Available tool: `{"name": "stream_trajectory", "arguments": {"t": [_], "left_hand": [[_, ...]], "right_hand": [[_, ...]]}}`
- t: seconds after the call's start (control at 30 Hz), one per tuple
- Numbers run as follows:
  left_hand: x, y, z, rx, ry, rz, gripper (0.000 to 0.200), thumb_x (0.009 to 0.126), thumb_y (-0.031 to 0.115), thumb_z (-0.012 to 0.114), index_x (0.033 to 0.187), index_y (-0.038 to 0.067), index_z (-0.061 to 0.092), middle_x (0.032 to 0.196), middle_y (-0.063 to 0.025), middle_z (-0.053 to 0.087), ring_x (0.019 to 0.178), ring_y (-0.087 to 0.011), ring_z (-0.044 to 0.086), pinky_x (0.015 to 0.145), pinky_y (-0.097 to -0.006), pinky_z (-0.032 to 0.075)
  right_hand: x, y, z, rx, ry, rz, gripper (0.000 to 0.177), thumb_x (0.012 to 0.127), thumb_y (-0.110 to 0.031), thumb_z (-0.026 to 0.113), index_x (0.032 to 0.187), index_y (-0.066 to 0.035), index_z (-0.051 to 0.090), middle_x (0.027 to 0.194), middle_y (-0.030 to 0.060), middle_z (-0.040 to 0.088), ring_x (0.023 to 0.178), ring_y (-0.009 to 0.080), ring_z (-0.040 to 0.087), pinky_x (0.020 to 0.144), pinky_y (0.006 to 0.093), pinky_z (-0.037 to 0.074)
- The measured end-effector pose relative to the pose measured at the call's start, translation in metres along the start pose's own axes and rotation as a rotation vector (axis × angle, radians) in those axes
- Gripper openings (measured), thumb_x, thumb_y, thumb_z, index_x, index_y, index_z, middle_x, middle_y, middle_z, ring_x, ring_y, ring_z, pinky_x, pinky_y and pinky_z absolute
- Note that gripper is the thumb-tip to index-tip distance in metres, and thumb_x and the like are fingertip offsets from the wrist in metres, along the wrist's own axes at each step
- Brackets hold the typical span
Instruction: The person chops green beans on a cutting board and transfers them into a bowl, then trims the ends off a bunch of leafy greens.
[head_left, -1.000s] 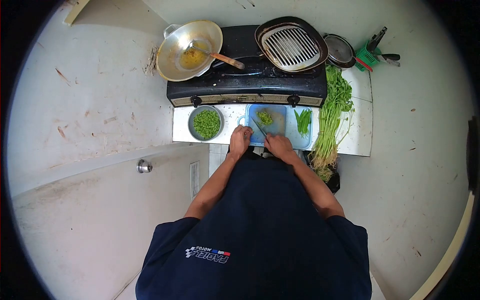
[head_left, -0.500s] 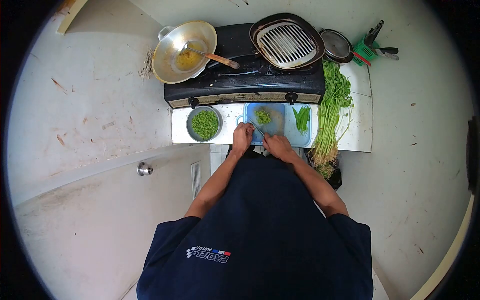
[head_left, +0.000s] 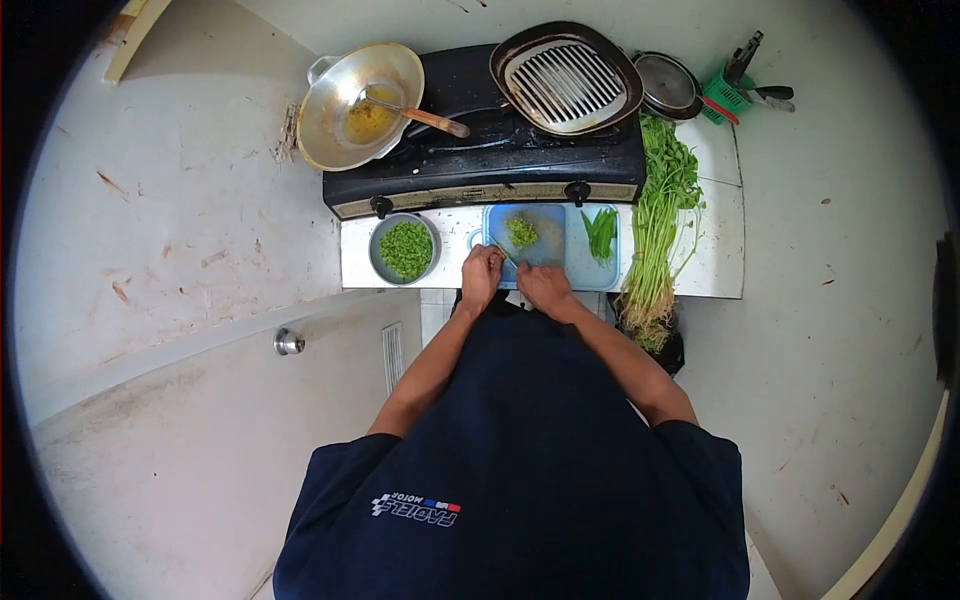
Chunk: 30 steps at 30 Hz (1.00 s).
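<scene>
A blue cutting board (head_left: 552, 277) lies on the white counter, with a small heap of chopped green pieces (head_left: 521, 232) on it and long green pods (head_left: 600, 234) at its right. My right hand (head_left: 545, 287) is closed round the handle of a knife (head_left: 506, 256), whose blade points up and left toward my left hand. At the board's left edge, my left hand (head_left: 482, 270) is closed, its fingers pinching something small near the blade that I cannot make out. A grey bowl (head_left: 374, 262) of chopped greens stands to the left.
Behind the board stands a black stove (head_left: 470, 172) bearing a wok (head_left: 312, 125) with a ladle (head_left: 435, 122) and a grill pan (head_left: 636, 85). Leafy stalks with roots (head_left: 655, 230) lie at the right. Farther back are a lidded pan (head_left: 668, 85) and a green basket (head_left: 724, 98) of utensils.
The view has shifted slightly. My right hand has moved a little left, closer to my left hand, and the knife blade stands at a slightly different place.
</scene>
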<state>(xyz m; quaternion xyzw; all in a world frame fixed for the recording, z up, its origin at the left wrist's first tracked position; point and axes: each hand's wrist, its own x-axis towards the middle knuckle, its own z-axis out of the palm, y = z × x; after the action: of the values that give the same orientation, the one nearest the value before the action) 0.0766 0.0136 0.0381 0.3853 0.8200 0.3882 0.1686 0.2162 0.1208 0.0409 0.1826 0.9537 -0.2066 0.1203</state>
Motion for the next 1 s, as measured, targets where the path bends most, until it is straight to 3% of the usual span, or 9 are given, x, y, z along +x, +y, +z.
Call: {"name": "stream_trajectory", "arguments": {"t": [0.13, 0.23, 0.8, 1.0], "left_hand": [[0.000, -0.002, 0.004, -0.025, 0.027, -0.001, 0.005, 0.087, -0.002, 0.067, 0.091, -0.002, 0.071, 0.084, -0.0174, 0.062, 0.070, -0.0309, 0.065, 0.066, -0.0405, 0.053], [-0.001, -0.001, 0.004, -0.011, 0.026, -0.005, 0.005, 0.086, -0.002, 0.068, 0.091, -0.002, 0.071, 0.084, -0.0172, 0.062, 0.070, -0.0307, 0.065, 0.066, -0.0398, 0.054], [-0.002, -0.004, 0.004, -0.069, 0.014, 0.012, 0.009, 0.093, 0.005, 0.064, 0.094, 0.000, 0.072, 0.082, -0.0155, 0.062, 0.070, -0.0277, 0.065, 0.065, -0.0386, 0.052], [-0.001, -0.004, 0.004, -0.040, 0.024, 0.063, 0.007, 0.090, -0.003, 0.064, 0.092, -0.002, 0.070, 0.082, -0.0163, 0.059, 0.068, -0.0285, 0.064, 0.064, -0.0383, 0.052]], "right_hand": [[0.001, -0.001, 0.004, 0.030, 0.144, -0.024, 0.018, 0.096, -0.014, 0.051, 0.096, 0.000, 0.062, 0.075, 0.0197, 0.073, 0.069, 0.0352, 0.074, 0.062, 0.0471, 0.058], [0.001, 0.000, 0.004, -0.013, 0.069, -0.031, 0.017, 0.096, -0.010, 0.052, 0.105, 0.001, 0.061, 0.084, 0.0202, 0.075, 0.078, 0.0354, 0.076, 0.067, 0.0450, 0.060], [-0.014, 0.007, 0.005, 0.050, 0.093, -0.007, 0.015, 0.093, -0.012, 0.056, 0.096, 0.002, 0.063, 0.078, 0.0220, 0.074, 0.074, 0.0366, 0.076, 0.066, 0.0460, 0.061], [-0.008, 0.005, 0.011, 0.074, 0.158, 0.000, 0.017, 0.093, -0.014, 0.056, 0.094, 0.001, 0.064, 0.077, 0.0226, 0.073, 0.072, 0.0363, 0.076, 0.062, 0.0456, 0.060]]}}
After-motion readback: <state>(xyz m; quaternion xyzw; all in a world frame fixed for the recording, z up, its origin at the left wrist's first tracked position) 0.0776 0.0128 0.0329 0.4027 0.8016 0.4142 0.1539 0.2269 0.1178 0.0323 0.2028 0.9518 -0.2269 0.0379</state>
